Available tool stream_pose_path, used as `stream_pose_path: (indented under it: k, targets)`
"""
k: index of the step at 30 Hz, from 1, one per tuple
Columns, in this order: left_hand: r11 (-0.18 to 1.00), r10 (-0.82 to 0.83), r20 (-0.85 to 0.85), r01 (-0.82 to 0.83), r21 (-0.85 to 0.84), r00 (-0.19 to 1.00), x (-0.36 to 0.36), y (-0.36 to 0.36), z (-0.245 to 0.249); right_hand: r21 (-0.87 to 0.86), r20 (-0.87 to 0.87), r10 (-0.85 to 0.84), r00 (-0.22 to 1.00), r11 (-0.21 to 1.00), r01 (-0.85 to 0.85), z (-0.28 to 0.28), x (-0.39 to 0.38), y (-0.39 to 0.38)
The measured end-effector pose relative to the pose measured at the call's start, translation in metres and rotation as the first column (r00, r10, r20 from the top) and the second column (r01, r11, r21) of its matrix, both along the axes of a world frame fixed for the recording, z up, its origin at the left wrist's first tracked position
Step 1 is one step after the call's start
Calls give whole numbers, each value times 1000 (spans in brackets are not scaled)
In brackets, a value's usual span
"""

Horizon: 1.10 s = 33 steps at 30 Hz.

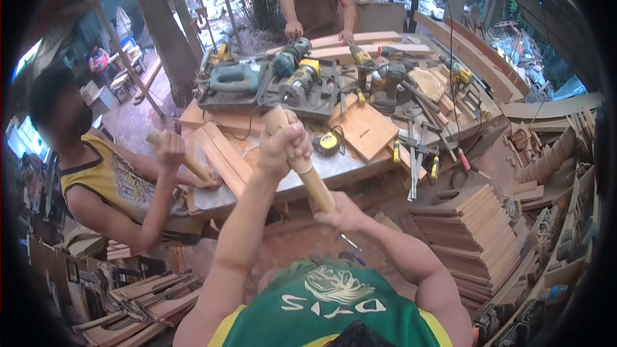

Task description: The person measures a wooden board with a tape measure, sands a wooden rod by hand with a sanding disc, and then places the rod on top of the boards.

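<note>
I hold a round wooden rod [307, 167] slanted in front of me, above the near edge of the workbench [340, 170]. My left hand [283, 146] is wrapped around its upper part, and the top end sticks out above my fist. My right hand [345, 213] grips its lower end. A yellow tape measure [328, 143] lies on the bench just beyond the rod.
A person in a yellow shirt [116, 186] sits at the left holding a similar rod [183, 157]. Another person [318, 0] stands at the far end, hands on planks. Power tools [289, 77], boards and screwdrivers [418, 154] cover the bench. Stacked wooden slats [475, 231] lie at the right.
</note>
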<state>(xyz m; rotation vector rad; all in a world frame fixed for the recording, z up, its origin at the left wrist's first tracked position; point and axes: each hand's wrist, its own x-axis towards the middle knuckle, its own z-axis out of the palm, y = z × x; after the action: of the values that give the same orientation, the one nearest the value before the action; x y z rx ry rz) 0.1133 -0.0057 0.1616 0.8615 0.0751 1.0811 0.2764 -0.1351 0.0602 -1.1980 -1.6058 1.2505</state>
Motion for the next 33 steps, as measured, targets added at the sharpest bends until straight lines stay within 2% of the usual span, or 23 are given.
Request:
stream_pose_path:
  k: [1, 2, 4, 7, 8, 9, 10, 11, 12, 13, 14, 16, 18, 20, 21, 23, 25, 26, 27, 28, 31, 32, 33]
  targets:
    - [977, 209, -84, -205, 53, 974, 9, 5, -9, 237, 157, -152, 976, 965, 112, -22, 7, 18]
    - [941, 339, -86, -338, 31, 937, 18, 7, -18, 319, 291, -316, 903, 922, 220, -39, 9, 29]
    - [813, 578, -98, -582, -13, 810, 39, 10, -30, 514, 489, -608, 626, 780, 357, -57, 15, 50]
    - [654, 740, -257, -755, 53, 622, 56, -2, -34, 710, 154, -826, 542, 474, 521, -68, 1, 51]
    - [682, 703, -273, -731, -3, 656, 54, -8, -28, 627, 194, -782, 592, 563, 539, -69, -10, 41]
    - [847, 516, -241, -532, 0, 822, 43, -9, -20, 535, 226, -738, 636, 640, 552, -65, -23, 22]
    - [957, 285, -218, -290, 10, 933, 21, -8, -14, 324, 128, -579, 805, 792, 518, -53, -36, -1]
    - [999, 33, -199, -30, 19, 979, 4, -13, -7, 110, -22, -407, 913, 907, 407, -33, -45, -25]
    - [998, -42, -136, 48, 39, 990, -6, -28, 8, -97, -22, -177, 984, 980, 174, -6, -42, -43]
    - [935, -334, 47, 325, 143, 941, -11, -37, 17, -286, -73, 60, 996, 955, -79, 11, -35, -52]
    - [788, -605, 188, 547, 284, 774, -15, -46, 24, -274, -178, 283, 942, 906, -324, 11, -32, -55]
    - [429, -890, 208, 593, 681, 405, 0, -69, 52, -225, -379, 570, 729, 708, -670, 14, -33, -55]
    - [648, -741, 221, 590, 482, 634, -2, -65, 52, -152, -565, 683, 463, 465, -872, 22, -40, -51]
    - [830, -536, 164, 483, 278, 828, -6, -48, 52, -42, -495, 368, 787, 895, -445, 22, -40, -49]
    - [905, -415, 116, 397, 153, 902, -11, -43, 45, -140, -233, 364, 902, 905, -402, 25, -19, -28]
    - [976, -192, 17, 188, 113, 981, -4, -10, 20, -100, -195, 166, 966, 977, -188, 12, -3, 2]
    - [981, 121, -56, -111, 157, 991, 10, 3, 10, 91, 82, -57, 995, 995, 49, -19, 7, 31]
    - [948, 278, -78, -260, 186, 957, 15, 7, 2, 212, 135, -195, 971, 963, 164, -24, 7, 41]
    - [890, 431, -98, -404, 214, 897, 20, 11, -8, 410, 239, -362, 901, 879, 244, -46, 10, 61]
    - [847, 524, -64, -513, 137, 849, 29, 14, -16, 480, 229, -499, 836, 805, 350, -49, 10, 73]
    - [658, 749, -184, -747, 94, 636, 47, 12, -19, 620, 104, -731, 675, 578, 530, -63, -10, 81]
    - [639, 760, -201, -767, 57, 618, 46, 7, -18, 656, 53, -778, 626, 500, 566, -66, -14, 81]
    - [751, 655, -205, -656, 75, 727, 36, 4, -17, 574, 171, -733, 658, 617, 538, -68, -22, 69]
